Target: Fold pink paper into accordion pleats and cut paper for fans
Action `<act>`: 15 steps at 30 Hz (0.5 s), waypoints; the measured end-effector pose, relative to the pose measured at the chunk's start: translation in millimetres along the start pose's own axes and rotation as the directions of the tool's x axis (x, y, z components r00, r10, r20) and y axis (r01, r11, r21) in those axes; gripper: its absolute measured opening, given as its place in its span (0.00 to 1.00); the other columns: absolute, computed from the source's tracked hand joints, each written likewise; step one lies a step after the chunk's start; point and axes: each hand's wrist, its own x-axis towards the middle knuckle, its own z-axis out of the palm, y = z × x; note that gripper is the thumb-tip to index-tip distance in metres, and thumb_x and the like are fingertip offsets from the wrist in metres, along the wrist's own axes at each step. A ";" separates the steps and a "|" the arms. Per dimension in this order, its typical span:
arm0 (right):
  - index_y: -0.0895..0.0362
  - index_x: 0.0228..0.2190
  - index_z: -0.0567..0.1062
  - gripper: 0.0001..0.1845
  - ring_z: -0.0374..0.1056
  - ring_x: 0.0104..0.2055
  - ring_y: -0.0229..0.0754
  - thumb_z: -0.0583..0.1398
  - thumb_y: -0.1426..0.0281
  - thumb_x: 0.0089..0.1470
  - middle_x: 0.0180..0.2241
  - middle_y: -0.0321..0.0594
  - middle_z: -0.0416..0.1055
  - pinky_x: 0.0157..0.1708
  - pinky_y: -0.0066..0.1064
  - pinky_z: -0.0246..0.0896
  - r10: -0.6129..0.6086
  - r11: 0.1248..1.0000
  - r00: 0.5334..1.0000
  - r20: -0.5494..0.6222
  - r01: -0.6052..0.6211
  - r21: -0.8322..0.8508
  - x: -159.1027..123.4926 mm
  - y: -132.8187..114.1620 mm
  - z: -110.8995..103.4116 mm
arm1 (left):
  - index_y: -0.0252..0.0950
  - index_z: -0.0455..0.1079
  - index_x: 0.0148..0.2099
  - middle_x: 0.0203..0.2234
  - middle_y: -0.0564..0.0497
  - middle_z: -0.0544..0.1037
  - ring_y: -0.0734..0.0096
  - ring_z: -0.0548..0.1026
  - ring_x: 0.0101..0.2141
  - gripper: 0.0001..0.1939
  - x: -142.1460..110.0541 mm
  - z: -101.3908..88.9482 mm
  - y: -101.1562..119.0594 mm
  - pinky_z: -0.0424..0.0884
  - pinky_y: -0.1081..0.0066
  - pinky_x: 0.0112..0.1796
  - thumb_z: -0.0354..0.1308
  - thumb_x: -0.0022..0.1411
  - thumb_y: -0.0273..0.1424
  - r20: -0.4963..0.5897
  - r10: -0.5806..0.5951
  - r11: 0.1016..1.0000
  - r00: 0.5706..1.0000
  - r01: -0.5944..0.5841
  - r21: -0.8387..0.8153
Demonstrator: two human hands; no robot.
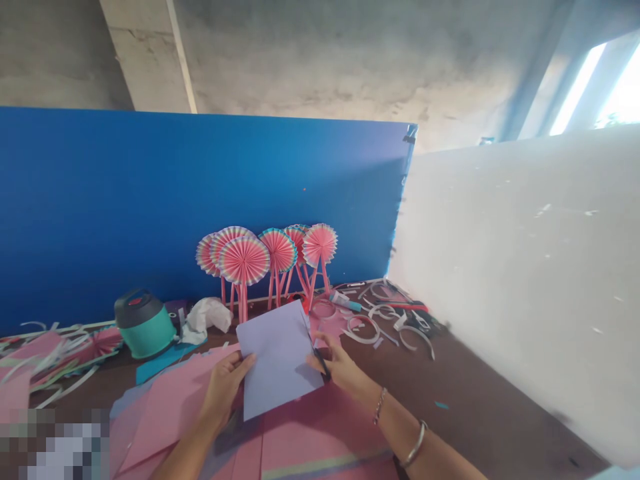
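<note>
My left hand (pixel 227 383) pinches the left edge of a pale lavender sheet of paper (pixel 277 360), thumb on top. The sheet is held up at a tilt above the table. My right hand (pixel 340 363) is closed round the dark handles of a pair of scissors (pixel 323 363) at the sheet's right edge. The blades point away from me along that edge; how far apart they are I cannot tell. Below the hands lie pink sheets of paper (pixel 175 400) in a loose pile, and a larger pink sheet with a striped border (pixel 325 440).
Several pink pleated paper fans (pixel 244 260) on sticks lean against the blue partition (pixel 125 207). A teal container with a dark lid (pixel 147 330) and crumpled white paper (pixel 206 320) stand left. Curled paper strips (pixel 363 328) lie right, beside the white wall (pixel 510 267); more scraps (pixel 65 360) lie left.
</note>
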 end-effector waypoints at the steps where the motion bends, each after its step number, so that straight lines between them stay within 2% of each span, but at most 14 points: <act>1: 0.53 0.43 0.65 0.34 0.64 0.25 0.36 0.69 0.58 0.33 0.23 0.30 0.67 0.25 0.28 0.54 -0.008 1.000 1.000 0.014 0.008 0.023 0.1 -0.5 0.3 | 0.32 0.74 0.41 0.32 0.44 0.81 0.57 0.78 0.34 0.23 -0.1 0.2 -0.3 0.72 0.64 0.35 0.67 0.44 0.41 0.002 -0.001 1.000 1.000 0.001 0.004; 4: 0.54 0.43 0.63 0.35 0.61 0.22 0.35 0.69 0.58 0.33 0.22 0.29 0.66 0.22 0.27 0.51 -0.011 0.997 0.998 0.056 0.006 0.080 0.8 -1.4 1.4 | 0.32 0.74 0.40 0.31 0.44 0.81 0.56 0.78 0.33 0.24 -1.4 2.3 0.5 0.73 0.63 0.33 0.68 0.42 0.41 -0.004 -0.004 1.000 1.000 0.004 0.030; 9: 0.54 0.43 0.63 0.35 0.59 0.20 0.33 0.69 0.58 0.34 0.20 0.28 0.65 0.20 0.25 0.49 -0.021 0.994 0.999 0.032 0.017 0.106 3.2 1.3 1.4 | 0.32 0.74 0.37 0.30 0.44 0.81 0.54 0.78 0.33 0.24 -4.1 6.8 3.5 0.73 0.63 0.33 0.69 0.39 0.42 -0.006 -0.024 0.999 1.000 0.024 0.025; 15: 0.52 0.45 0.62 0.39 0.65 0.25 0.37 0.70 0.56 0.31 0.23 0.30 0.66 0.23 0.27 0.55 -0.026 0.988 1.000 -0.009 0.027 0.150 7.6 10.2 -0.3 | 0.32 0.74 0.36 0.32 0.43 0.81 0.53 0.78 0.35 0.24 -3.5 7.0 1.9 0.73 0.63 0.33 0.69 0.39 0.42 0.005 -0.022 1.000 1.000 0.022 0.014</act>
